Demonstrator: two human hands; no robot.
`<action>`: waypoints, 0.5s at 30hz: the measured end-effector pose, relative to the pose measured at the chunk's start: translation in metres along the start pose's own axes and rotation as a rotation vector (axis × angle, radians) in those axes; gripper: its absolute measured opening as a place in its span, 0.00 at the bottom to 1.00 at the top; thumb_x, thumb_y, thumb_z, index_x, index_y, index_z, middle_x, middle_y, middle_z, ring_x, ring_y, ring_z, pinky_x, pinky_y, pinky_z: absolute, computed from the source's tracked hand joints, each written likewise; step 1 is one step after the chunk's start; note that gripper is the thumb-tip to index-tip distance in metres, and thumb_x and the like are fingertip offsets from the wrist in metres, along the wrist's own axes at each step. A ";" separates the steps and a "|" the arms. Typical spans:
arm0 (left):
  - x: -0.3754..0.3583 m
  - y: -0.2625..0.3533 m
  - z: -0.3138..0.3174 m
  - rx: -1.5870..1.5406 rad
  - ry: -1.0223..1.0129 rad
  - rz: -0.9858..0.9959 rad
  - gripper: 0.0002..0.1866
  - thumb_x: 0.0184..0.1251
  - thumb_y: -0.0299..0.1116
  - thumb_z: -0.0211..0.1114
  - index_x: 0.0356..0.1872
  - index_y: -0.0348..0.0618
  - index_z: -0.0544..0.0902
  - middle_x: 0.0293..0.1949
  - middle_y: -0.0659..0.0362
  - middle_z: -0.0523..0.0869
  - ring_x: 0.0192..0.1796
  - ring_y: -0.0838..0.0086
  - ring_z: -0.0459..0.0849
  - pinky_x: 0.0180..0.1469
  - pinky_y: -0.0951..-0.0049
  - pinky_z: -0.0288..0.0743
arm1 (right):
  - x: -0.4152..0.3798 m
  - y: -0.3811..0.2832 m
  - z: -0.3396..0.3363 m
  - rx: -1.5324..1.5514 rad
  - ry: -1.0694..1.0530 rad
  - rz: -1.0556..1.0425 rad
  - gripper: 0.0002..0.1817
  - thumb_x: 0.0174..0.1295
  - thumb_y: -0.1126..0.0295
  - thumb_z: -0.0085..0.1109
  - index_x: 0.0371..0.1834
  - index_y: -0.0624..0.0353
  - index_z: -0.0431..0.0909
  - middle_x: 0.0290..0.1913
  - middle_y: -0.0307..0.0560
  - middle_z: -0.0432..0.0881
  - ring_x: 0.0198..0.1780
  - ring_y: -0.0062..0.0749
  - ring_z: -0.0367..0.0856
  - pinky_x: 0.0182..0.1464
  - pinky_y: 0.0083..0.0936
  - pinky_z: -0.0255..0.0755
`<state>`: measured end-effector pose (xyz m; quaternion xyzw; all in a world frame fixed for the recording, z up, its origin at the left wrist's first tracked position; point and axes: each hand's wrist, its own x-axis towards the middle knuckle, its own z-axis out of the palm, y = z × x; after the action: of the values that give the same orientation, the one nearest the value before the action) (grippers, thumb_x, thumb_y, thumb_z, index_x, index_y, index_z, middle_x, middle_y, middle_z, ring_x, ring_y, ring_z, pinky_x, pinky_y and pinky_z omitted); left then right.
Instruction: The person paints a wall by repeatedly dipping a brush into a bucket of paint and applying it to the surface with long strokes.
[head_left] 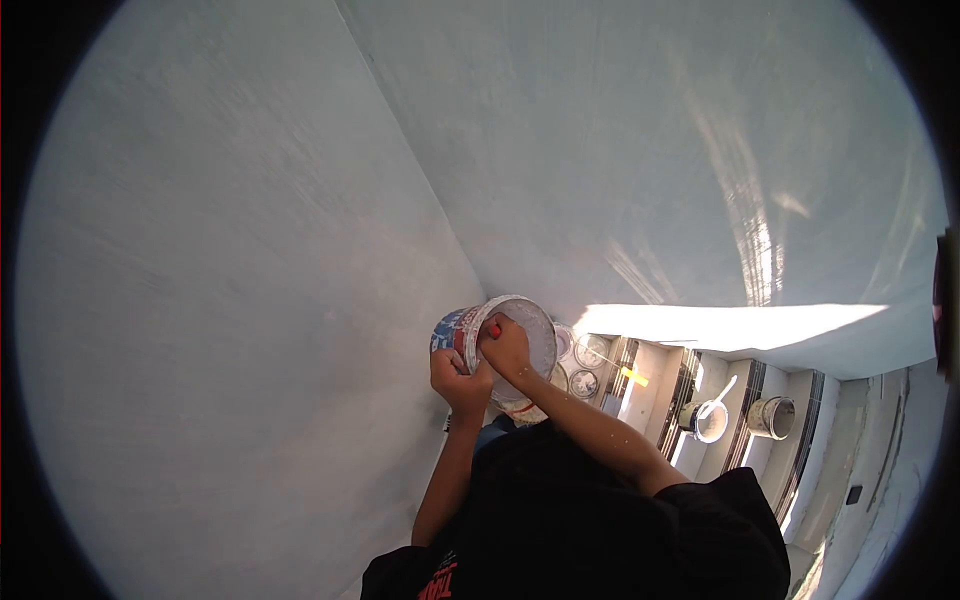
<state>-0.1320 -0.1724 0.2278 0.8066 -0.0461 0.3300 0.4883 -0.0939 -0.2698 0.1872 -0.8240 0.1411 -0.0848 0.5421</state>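
Observation:
A paint bucket [540, 325] with a blue and red label and a paint-smeared rim is tilted in front of me, its mouth turned to the right. My left hand [460, 380] grips the near rim, thumb along the edge. Inside the mouth, my right hand [507, 350] is closed around a tool with a red handle [494, 330]; only the handle's end shows and its working end is hidden. Pale, whitish residue coats the bucket's inner wall.
Tiled stairs [655, 385] run down to the right. On them stand a bucket with a white stick [711, 420] and another bucket [772, 418]. Several open cans [583, 383] sit beside my bucket, near a yellow object [634, 377]. Pale walls [250, 300] meet in a corner ahead.

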 end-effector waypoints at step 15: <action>0.031 -0.009 -0.032 -0.189 0.232 -0.368 0.19 0.44 0.15 0.63 0.29 0.44 0.62 0.22 0.65 0.64 0.22 0.82 0.61 0.26 0.76 0.59 | 0.008 -0.084 -0.133 0.906 -0.334 0.314 0.10 0.70 0.75 0.59 0.50 0.69 0.80 0.42 0.52 0.86 0.39 0.33 0.88 0.47 0.28 0.86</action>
<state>-0.1202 -0.1343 0.2488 0.7088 0.1277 0.3201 0.6155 -0.1135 -0.3564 0.3168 -0.4771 0.1238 0.0781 0.8666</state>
